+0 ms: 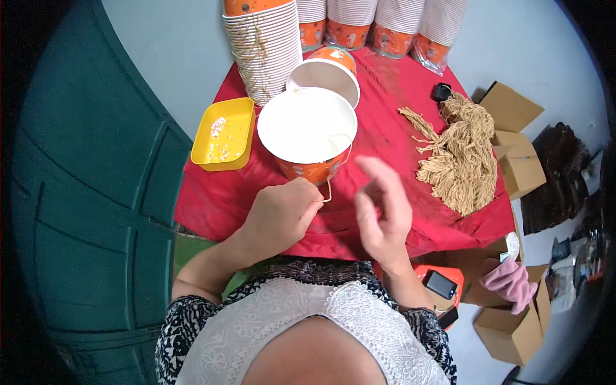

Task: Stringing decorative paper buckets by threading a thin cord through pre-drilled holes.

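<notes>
Pinching twine (330,190) in left hand (280,210), holding right hand (385,218) spread, empty.
Working beside paper bucket (308,171) on table (391,122); judging bucket light, dentable, grippable by rim; twine limp, best pinched near tip.

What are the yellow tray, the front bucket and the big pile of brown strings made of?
Yellow tray: probably smooth plastic; one even colour, rounded corners.
Front bucket: perhaps coated paper, maybe plastic; smooth white inside, printed orange outside.
Brown strings: likely cotton or similar fibre, dull; loose, twisty strands.
</notes>
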The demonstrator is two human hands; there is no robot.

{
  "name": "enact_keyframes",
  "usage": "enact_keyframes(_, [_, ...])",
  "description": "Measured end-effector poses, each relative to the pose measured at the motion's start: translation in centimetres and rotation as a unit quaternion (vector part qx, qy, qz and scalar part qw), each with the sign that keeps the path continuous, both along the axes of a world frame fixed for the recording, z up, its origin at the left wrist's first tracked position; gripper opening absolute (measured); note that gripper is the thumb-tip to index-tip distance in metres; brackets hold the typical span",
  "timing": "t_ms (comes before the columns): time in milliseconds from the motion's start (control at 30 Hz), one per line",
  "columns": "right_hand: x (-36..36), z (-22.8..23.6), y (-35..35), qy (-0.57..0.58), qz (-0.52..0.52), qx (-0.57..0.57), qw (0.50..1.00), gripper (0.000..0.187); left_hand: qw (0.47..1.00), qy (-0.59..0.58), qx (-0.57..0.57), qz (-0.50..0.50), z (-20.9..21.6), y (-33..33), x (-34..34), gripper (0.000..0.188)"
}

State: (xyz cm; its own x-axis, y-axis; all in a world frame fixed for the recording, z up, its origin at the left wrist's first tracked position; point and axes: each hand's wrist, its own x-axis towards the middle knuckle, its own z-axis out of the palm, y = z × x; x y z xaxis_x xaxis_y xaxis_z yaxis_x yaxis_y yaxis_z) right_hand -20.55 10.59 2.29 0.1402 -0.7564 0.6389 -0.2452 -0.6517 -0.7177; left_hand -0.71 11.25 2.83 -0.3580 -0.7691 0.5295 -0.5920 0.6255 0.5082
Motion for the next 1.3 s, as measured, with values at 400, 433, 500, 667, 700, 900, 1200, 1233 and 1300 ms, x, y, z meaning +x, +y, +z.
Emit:
enact_keyframes(400, [0.7,0.6,-0.6,0.078,0.098,0.024,0.992,0.009,1.000,-0.015,0.009,-0.008,2.2,-0.3,0.2,0.006])
enact_keyframes(433, [0.7,0.6,-0.7,0.079,0.084,0.032,0.993,0.007,1.000,-0.015,0.009,-0.009,2.4,-0.6,0.4,0.006])
enact_keyframes(500, [0.9,0.4,-0.9,0.080,0.069,0.040,0.994,0.006,1.000,0.001,0.008,0.013,3.0,-1.4,1.0,0.005])
enact_keyframes(667, [1.8,-1.2,-1.6,0.054,-0.029,0.002,0.998,0.010,0.991,0.019,-0.087,0.097,4.2,-3.8,2.2,0.005])
enact_keyframes(700, [2.0,-1.5,-1.7,0.050,-0.041,-0.005,0.998,0.011,0.991,0.020,-0.087,0.097,4.3,-4.1,2.4,0.005])
enact_keyframes(900, [3.1,-2.0,-2.2,0.059,-0.061,-0.027,0.996,0.016,0.993,0.010,-0.070,0.089,5.0,-5.1,3.3,0.006])
enact_keyframes(1200, [3.7,-2.0,-2.6,0.095,-0.098,-0.015,0.991,0.016,0.991,-0.015,0.119,-0.065,5.4,-7.8,4.4,0.016])
enact_keyframes(1233, [3.7,-2.0,-2.6,0.096,-0.098,-0.016,0.990,0.016,0.988,-0.026,0.125,-0.089,5.4,-8.1,4.3,0.018])
enact_keyframes(1300, [3.8,-1.9,-2.7,0.098,-0.099,-0.015,0.990,0.016,0.984,-0.036,0.129,-0.113,5.6,-8.7,4.1,0.021])
